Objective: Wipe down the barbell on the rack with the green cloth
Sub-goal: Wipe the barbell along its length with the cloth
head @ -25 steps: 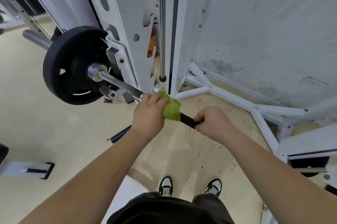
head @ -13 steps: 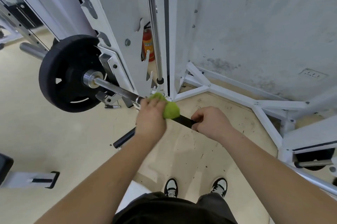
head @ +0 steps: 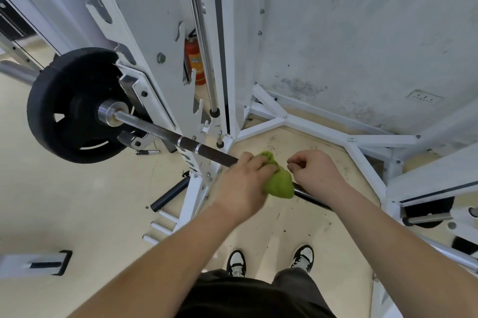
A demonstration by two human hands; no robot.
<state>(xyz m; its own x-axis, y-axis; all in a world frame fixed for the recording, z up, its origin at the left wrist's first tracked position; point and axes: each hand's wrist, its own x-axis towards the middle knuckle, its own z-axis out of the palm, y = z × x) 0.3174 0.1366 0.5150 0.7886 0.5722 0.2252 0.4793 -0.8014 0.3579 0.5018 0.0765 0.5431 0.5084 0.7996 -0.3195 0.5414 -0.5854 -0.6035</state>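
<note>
The barbell [head: 160, 132] lies across the white rack [head: 144, 33] and carries a black weight plate [head: 64, 110] at its left end. My left hand [head: 243, 183] grips the green cloth [head: 280, 184], bunched around the bar's dark middle section. Just right of the cloth, my right hand [head: 315, 175] hovers with curled fingers and holds nothing that I can see. The bar runs on beneath that wrist.
A red fire extinguisher [head: 194, 61] stands behind the rack upright. White base struts [head: 323, 131] spread over the floor by the stained wall [head: 362, 33]. A black roller [head: 169, 195] juts out low at the rack's foot. My shoes [head: 236, 262] stand below the bar.
My left hand slid the cloth rightwards along the bar, away from the plate. My right hand let go of the bar and now sits curled beside the cloth.
</note>
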